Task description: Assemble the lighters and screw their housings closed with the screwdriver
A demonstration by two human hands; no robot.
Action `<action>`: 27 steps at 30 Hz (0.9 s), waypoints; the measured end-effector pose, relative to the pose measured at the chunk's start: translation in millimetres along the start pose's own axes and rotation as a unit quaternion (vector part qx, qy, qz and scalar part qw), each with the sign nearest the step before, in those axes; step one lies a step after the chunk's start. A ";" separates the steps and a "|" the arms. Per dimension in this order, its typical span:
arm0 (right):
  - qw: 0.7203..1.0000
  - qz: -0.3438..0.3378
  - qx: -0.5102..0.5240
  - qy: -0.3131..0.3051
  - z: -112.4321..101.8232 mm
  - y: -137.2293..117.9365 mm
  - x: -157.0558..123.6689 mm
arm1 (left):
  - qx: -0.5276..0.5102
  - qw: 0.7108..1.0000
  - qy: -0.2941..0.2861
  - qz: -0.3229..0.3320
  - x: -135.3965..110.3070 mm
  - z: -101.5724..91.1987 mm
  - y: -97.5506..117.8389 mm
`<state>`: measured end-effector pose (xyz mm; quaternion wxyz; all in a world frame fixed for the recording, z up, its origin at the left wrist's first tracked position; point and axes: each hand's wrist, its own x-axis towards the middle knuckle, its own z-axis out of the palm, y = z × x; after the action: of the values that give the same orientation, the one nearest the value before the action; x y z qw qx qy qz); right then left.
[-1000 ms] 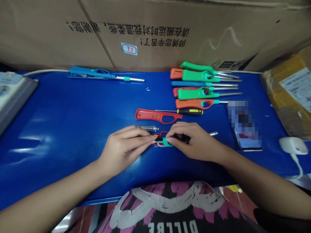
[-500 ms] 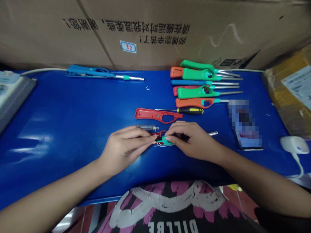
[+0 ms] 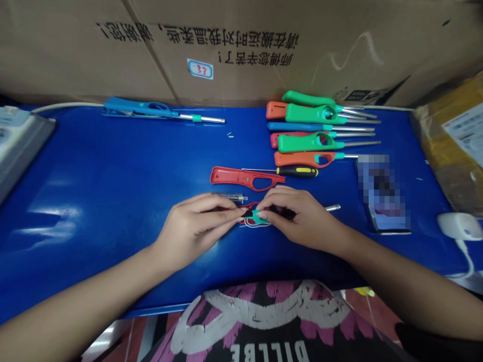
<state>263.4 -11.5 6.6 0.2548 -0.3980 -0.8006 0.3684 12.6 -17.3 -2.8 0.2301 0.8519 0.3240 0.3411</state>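
Pinching small teal plastic piece (image 3: 257, 219) with right fingers (image 3: 275, 220), stubby black part (image 3: 248, 213) with left fingers (image 3: 228, 218), mid-frame, likely light, stiff, best edge-gripped.

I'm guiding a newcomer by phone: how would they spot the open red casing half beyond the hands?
On the blue tabletop, find the left hand and right hand. Just beyond them lies the red casing half, the shaft of a screwdriver along its far edge. Unlike the lighters beyond, it has no metal barrel.
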 end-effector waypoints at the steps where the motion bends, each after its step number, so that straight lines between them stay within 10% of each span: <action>1: 1.000 0.004 -0.003 -0.003 -0.3 -0.9 0.2 | 0.002 1.000 -0.001 0.002 -0.2 0.0 -0.4; 16: 0.997 0.012 -0.070 0.015 2.9 -5.3 -1.6 | 0.028 0.999 -0.023 -0.015 0.4 4.6 -1.8; 27: 0.973 -0.122 -0.179 -0.077 -5.7 -1.8 -9.8 | 0.023 0.999 -0.041 0.000 -0.6 1.4 -7.2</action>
<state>272.0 -18.0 10.3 0.1604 -0.3068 -0.9134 0.2142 10.6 -13.1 -8.4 0.2233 0.8702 0.3226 0.2982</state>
